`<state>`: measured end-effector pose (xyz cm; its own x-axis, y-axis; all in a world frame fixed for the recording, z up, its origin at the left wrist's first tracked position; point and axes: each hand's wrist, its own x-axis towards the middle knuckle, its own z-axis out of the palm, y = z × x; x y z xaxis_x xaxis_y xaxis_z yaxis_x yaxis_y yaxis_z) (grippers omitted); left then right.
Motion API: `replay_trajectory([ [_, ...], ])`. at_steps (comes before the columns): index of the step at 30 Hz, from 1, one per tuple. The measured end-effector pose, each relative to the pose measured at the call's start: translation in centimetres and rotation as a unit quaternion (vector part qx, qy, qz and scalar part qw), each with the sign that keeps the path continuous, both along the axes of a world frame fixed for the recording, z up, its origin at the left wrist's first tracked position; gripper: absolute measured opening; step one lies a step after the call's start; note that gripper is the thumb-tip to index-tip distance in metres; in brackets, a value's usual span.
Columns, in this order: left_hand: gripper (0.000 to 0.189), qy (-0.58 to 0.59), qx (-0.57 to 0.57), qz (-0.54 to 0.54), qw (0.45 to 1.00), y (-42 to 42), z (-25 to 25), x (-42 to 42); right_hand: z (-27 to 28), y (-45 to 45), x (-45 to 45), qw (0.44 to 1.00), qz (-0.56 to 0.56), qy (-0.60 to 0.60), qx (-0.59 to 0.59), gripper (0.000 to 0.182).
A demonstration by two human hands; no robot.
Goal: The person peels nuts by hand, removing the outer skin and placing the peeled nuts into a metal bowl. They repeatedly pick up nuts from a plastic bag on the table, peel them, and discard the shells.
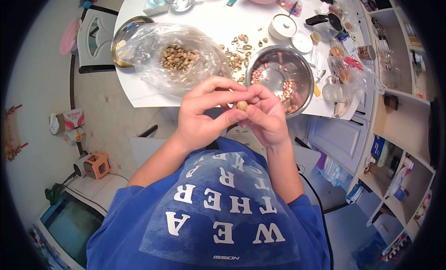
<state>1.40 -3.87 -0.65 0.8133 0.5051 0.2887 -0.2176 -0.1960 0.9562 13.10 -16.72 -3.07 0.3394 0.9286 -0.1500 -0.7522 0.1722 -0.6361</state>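
Between the fingertips of my left hand (209, 113) and my right hand (268, 116) is an unshelled peanut (242, 105), gripped by both thumbs and fingers above the table's front edge. Beyond my left hand, a clear plastic bag (146, 61) lies opened around a pile of unshelled peanuts (179, 61). A stainless steel bowl (306, 96), just past my right hand, holds shelled pink peanut kernels (288, 89); part of its near left side is hidden by the hand. Broken peanut shells (235, 61) lie scattered between bag and bowl.
A metal tray (116, 47) sits partly under the bag. Behind the bowl are a lidded white pot (283, 26) and a white saucer (302, 41). A glass mug (332, 92) and plastic bags (362, 75) stand at the right. A white chair (99, 38) is at the left.
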Motion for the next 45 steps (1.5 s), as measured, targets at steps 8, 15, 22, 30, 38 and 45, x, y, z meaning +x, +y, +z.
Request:
replay_trajectory([
  [8, 0.028, 0.019, -0.004, -0.052, 0.998, -4.9, 1.9, 1.9, 0.1, -5.4, 1.9, 0.999, 0.012, -0.005, 0.049, 0.041],
  [15, 0.021, 0.004, 0.059, -0.027, 0.998, -7.7, 3.3, 2.2, 3.9, -7.2, 1.8, 0.871, -0.11, -0.477, 0.041, 0.05],
  [22, 0.017, -0.01, 0.092, -0.004, 0.996, -9.8, 2.7, 2.0, 3.9, -8.2, 0.9, 0.884, -0.143, -0.445, 0.026, 0.031],
  [30, 0.017, -0.027, 0.1, 0.012, 0.995, -11.2, 2.9, 1.7, 4.8, -9.2, 0.8, 0.86, -0.152, -0.487, 0.025, 0.025],
  [38, 0.026, -0.035, 0.006, 0.002, 0.999, -11.2, 3.2, 1.7, 4.4, -9.8, 0.3, 0.978, -0.071, -0.183, 0.07, 0.034],
  [45, 0.026, -0.043, 0.106, -0.03, 0.993, -10.2, 3.9, 2.2, 3.6, -10.4, 0.3, 0.988, -0.012, -0.145, 0.059, 0.04],
])
